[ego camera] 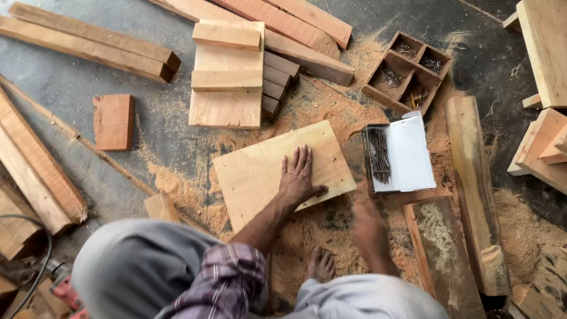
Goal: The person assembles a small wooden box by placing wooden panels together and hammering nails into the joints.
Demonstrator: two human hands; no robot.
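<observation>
— Closest to the lens, what do you see?
— Grey cloth over a knee [127,266], a checked sleeve [227,283], and one bare foot [322,264] resting in sawdust. At the bottom left corner lies a red power tool [62,290] with its black cable [36,260].

— And the hands?
— Left hand [297,177] lies flat, palm down, on a pale plywood square [254,174]; its fingers are spread wide and hold nothing, only pressing on the board's right half. Right hand [367,221] is blurred, just below the near corner of a white nail box [407,155]; I cannot tell whether its fingers are open or closed, or whether they hold anything.

— Where does that board sit?
— Flat on the sawdust-covered floor [71,88], turned at a slight angle, in the middle of the view, just left of the nail box.

— What is in the box?
— Dark nails [380,156] piled along its left side, lid folded open to the right.

— Farther out?
— Right of the box, a long wooden beam [472,177] runs up and down. Beyond the box stands a wooden tray [407,72] split into compartments with more nails. Above the board lies a stack of short planks [227,74], a small reddish block [113,121] well to the left, and long boards [88,41] at the top
</observation>
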